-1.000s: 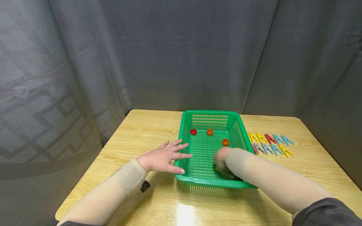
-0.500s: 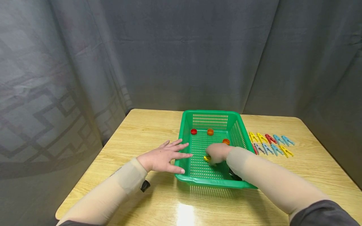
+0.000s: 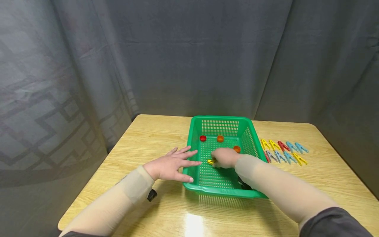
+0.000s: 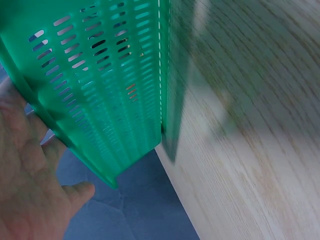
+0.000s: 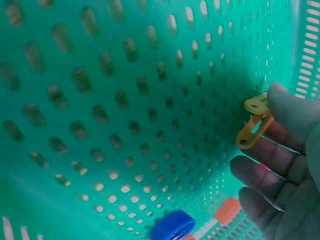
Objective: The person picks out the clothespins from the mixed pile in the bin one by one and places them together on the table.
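A green plastic basket (image 3: pixel 226 191) with slotted walls stands on the table. Inside it, low over the mesh floor, my right hand (image 3: pixel 225 158) pinches a yellow clothespin (image 3: pixel 211 162) between thumb and fingers. The right wrist view shows the clothespin (image 5: pixel 256 122) against the thumb, its sprung legs apart. My left hand (image 3: pixel 171 166) lies with straight, spread fingers over the basket's left rim, touching it; in the left wrist view its palm (image 4: pixel 30 175) faces the rim. A red cap (image 3: pixel 202 138) and two orange caps, one (image 3: pixel 220 138) at the back, lie on the basket floor.
A blue cap (image 5: pixel 172 226) also lies in the basket, beneath my right hand's side. Right of the basket, several clothespins in two rows, such as a red one (image 3: pixel 283 145) and a yellow one (image 3: pixel 299 158), lie on the wooden table (image 3: pixel 154 131). Grey curtains hang behind.
My right hand has moved left and away from the basket's near right corner, bringing the yellow clothespin toward the left wall. My left hand has stayed on the rim.
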### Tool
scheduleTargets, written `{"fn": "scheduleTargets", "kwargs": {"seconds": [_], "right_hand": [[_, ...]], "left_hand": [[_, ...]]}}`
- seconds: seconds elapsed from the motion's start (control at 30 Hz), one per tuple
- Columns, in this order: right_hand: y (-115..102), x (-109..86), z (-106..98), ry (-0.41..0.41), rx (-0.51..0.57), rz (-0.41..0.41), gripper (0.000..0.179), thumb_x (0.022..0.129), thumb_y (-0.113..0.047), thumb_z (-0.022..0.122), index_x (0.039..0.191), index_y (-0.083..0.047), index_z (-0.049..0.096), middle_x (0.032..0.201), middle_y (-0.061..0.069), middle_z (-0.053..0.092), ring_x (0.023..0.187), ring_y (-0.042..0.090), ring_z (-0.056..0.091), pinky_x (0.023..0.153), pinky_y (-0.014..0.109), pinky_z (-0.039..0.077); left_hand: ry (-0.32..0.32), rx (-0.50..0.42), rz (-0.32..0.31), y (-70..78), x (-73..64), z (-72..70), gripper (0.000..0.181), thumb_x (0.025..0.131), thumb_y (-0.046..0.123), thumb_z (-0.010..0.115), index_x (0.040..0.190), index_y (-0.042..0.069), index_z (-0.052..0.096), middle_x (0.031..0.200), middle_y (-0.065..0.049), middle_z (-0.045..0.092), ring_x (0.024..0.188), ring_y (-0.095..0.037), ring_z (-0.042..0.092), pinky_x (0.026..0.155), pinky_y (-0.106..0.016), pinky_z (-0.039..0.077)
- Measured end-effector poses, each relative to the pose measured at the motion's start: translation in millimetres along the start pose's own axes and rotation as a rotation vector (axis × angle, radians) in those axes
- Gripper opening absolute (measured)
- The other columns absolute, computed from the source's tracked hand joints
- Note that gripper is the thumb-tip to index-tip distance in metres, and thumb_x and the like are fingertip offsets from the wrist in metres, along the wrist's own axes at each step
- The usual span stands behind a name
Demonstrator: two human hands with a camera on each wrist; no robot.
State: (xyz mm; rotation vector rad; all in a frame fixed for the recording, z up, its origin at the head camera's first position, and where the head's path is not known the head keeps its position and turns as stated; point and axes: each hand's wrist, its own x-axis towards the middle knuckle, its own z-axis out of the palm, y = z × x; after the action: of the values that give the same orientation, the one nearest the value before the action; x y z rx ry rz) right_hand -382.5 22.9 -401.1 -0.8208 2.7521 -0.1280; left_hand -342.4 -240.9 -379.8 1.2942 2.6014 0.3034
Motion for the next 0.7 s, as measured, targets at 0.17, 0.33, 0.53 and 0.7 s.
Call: {"fn": "scheduleTargets", "kwargs": {"seconds": [0.17,0.33,0.53,0.7], "right_hand": [[1,-1.1,-4,-0.039,0.044,0.055,0.028,0.081,-0.029,0.078,0.096,-0.009,0.065,0.086,0.0,0.062,0.074,0.015,0.055,0.068,0.036,0.05],[4,-4.1,-7,-0.094,0.048,0.121,0.035,0.075,-0.027,0.084,0.094,-0.009,0.06,0.085,0.001,0.057,0.075,0.017,0.053,0.071,0.038,0.048],[11,-5.1,-5,-0.108,0.07,0.136,0.034,0.077,-0.026,0.082,0.094,-0.008,0.059,0.085,0.002,0.057,0.075,0.018,0.053,0.07,0.037,0.048],[14,-3.6,-3,-0.107,0.079,0.141,0.039,0.077,-0.032,0.082,0.098,-0.008,0.06,0.09,0.003,0.059,0.08,0.018,0.055,0.074,0.04,0.049]], "left_hand": [[0.004,-0.001,0.005,-0.2,0.2,0.7,0.068,0.087,0.072,0.045,0.147,0.041,0.036,0.16,0.009,0.011,0.147,-0.014,-0.004,0.113,-0.057,0.004],[0.016,0.013,0.008,-1.0,0.2,1.4,0.067,0.087,0.071,0.045,0.147,0.042,0.036,0.161,0.008,0.011,0.147,-0.015,-0.003,0.113,-0.058,0.005],[0.017,0.006,0.01,-0.9,-0.2,1.2,0.067,0.087,0.07,0.046,0.147,0.042,0.035,0.161,0.005,0.013,0.147,-0.015,-0.003,0.113,-0.058,0.006],[0.012,-0.001,0.007,-0.5,-0.4,0.9,0.067,0.087,0.07,0.047,0.147,0.042,0.035,0.161,0.006,0.012,0.147,-0.015,-0.004,0.113,-0.058,0.005]]}}
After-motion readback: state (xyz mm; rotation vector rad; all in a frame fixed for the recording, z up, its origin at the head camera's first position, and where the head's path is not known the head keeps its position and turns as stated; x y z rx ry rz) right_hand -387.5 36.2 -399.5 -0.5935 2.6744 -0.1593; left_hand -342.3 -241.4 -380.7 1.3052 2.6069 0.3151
